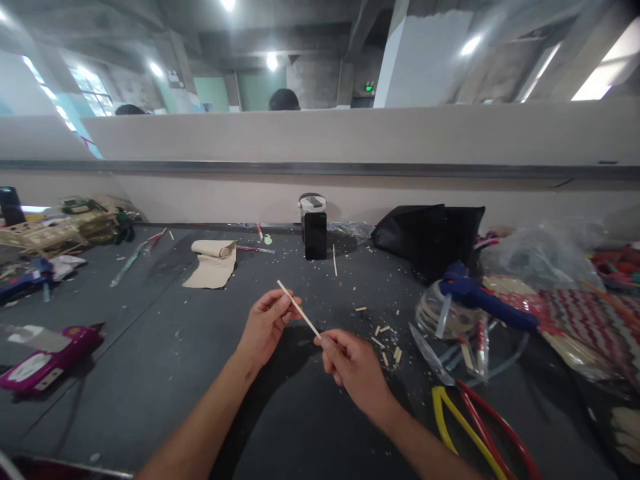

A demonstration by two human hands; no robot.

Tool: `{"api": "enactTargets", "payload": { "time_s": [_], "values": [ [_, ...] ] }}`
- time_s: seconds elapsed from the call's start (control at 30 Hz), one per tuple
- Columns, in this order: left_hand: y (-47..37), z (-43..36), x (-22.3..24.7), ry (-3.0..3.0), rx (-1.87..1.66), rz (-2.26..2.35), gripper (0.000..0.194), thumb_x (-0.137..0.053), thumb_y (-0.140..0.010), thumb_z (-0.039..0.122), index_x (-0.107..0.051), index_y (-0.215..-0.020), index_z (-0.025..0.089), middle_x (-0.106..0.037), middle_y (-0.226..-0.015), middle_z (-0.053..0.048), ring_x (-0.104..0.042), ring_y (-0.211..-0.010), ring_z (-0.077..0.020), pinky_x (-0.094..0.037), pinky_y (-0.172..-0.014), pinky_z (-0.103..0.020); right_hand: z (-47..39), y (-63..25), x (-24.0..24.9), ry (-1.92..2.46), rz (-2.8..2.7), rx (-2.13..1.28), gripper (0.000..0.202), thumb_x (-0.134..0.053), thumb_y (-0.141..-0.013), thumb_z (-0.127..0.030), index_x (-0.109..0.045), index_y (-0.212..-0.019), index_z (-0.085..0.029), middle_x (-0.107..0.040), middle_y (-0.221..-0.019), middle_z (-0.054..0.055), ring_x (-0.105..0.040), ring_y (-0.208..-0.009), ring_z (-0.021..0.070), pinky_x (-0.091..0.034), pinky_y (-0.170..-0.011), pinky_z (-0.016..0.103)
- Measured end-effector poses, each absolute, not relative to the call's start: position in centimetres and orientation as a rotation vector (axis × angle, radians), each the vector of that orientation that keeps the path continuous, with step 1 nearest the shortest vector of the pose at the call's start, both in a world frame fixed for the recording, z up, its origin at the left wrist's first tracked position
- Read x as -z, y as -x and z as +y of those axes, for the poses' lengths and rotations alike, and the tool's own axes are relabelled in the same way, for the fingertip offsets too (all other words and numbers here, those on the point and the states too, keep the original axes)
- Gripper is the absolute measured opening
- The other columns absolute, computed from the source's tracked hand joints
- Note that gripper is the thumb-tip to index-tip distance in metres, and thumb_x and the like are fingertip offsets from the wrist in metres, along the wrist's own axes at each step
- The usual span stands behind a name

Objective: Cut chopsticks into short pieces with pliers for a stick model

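Note:
A thin pale wooden stick (303, 312) slants between my two hands above the dark table (165, 373). My left hand (267, 323) pinches it near its upper left end, thumb on top. The stick's lower right end is pinched between the thumb and fingers of my right hand (353, 367). Short cut stick pieces (398, 354) lie scattered to the right of my right hand. Beyond my hands, another thin stick (335, 260) lies beside a black phone (315, 237) that stands upright.
Scissors (470, 413) with yellow and red handles lie at the right, near a blue glue gun (490, 300). A purple glue gun (50, 360) is at the left. A partly rolled beige sheet (213, 267) and a black bag (425, 237) lie farther back, before a low partition (225, 193).

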State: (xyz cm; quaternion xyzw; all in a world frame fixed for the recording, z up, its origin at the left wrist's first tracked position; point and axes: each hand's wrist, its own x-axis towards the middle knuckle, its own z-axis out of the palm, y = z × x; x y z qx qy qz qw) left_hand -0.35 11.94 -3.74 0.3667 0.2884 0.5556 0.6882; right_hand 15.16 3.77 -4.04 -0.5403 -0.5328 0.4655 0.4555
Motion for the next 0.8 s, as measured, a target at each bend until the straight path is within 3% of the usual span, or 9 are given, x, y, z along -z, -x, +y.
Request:
{"api": "enactTargets", "payload": {
  "time_s": [0.17, 0.37, 0.5, 0.8],
  "values": [
    [0.36, 11.76, 3.54, -0.799, -1.198, 0.622, 0.020, -0.072, -0.072, 0.023, -0.068, -0.089, 0.015, -0.068, -0.072, -0.001, -0.065, -0.068, -0.0112, -0.052, -0.066, -0.021, 3.45, -14.86, 4.19, 1.280, -1.414, -1.268, 0.030, -0.040, -0.090, -0.041, -0.057, -0.084, -0.017, -0.051, -0.050, -0.006, -0.039, -0.037, 0.0052, -0.030, -0.039, 0.017],
    [0.33, 11.51, 3.35, -0.774, -1.180, 0.624, 0.018, -0.073, -0.071, 0.024, -0.068, -0.085, 0.014, -0.069, -0.074, -0.003, -0.066, -0.069, -0.0129, -0.053, -0.067, -0.023, 3.59, -14.85, 4.44, 1.310, -1.414, -1.208, 0.022, -0.046, -0.087, -0.037, -0.053, -0.078, -0.018, -0.056, -0.054, -0.005, -0.040, -0.038, 0.0054, -0.032, -0.040, 0.018],
    [0.26, 11.45, 3.22, -0.785, -1.185, 0.618, 0.023, -0.071, -0.073, 0.023, -0.067, -0.094, 0.014, -0.070, -0.080, -0.004, -0.067, -0.072, -0.0138, -0.053, -0.073, -0.025, 3.79, -14.97, 4.47, 1.409, -1.395, -1.094, 0.017, -0.054, -0.082, -0.033, -0.053, -0.073, -0.018, -0.056, -0.054, -0.005, -0.042, -0.041, 0.0064, -0.032, -0.042, 0.018],
    [0.34, 11.44, 3.42, -0.857, -1.246, 0.618, 0.038, -0.069, -0.074, 0.022, -0.060, -0.111, 0.019, -0.071, -0.085, -0.004, -0.068, -0.075, -0.0163, -0.054, -0.068, -0.026, 3.73, -15.27, 4.49, 1.549, -1.418, -0.909, 0.016, -0.059, -0.076, -0.031, -0.053, -0.067, -0.019, -0.057, -0.056, -0.003, -0.053, -0.052, 0.0111, -0.037, -0.051, 0.021]
  ]
}}
